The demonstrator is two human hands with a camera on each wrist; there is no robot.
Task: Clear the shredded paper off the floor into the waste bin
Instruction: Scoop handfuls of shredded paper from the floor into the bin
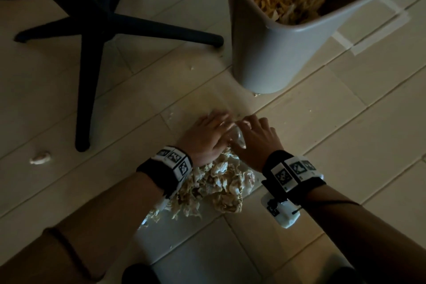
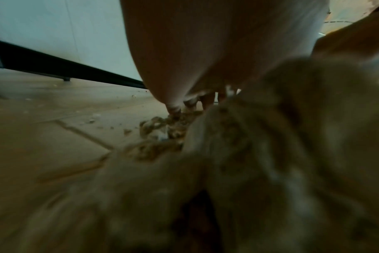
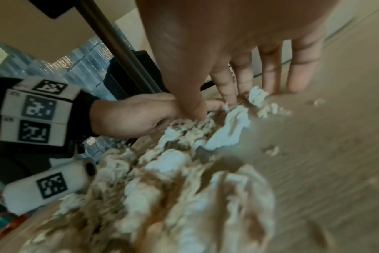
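Heap of shredded paper (image 1: pixel 219 188) on the floor (image 1: pixel 345 122) between both wrists, left hand (image 1: pixel 205 138) and right hand (image 1: pixel 255 139) side by side at its far edge, each grip wide, fingers (image 3: pixel 301 68) straight, pressing paper and floor, beyond them the waste bin (image 1: pixel 272 53), shreds inside.

Dark chair base and floor tape

Chair base (image 1: pixel 92 27) fills the upper left; pale tape strips (image 1: pixel 368 37) cross the tiles at upper right.
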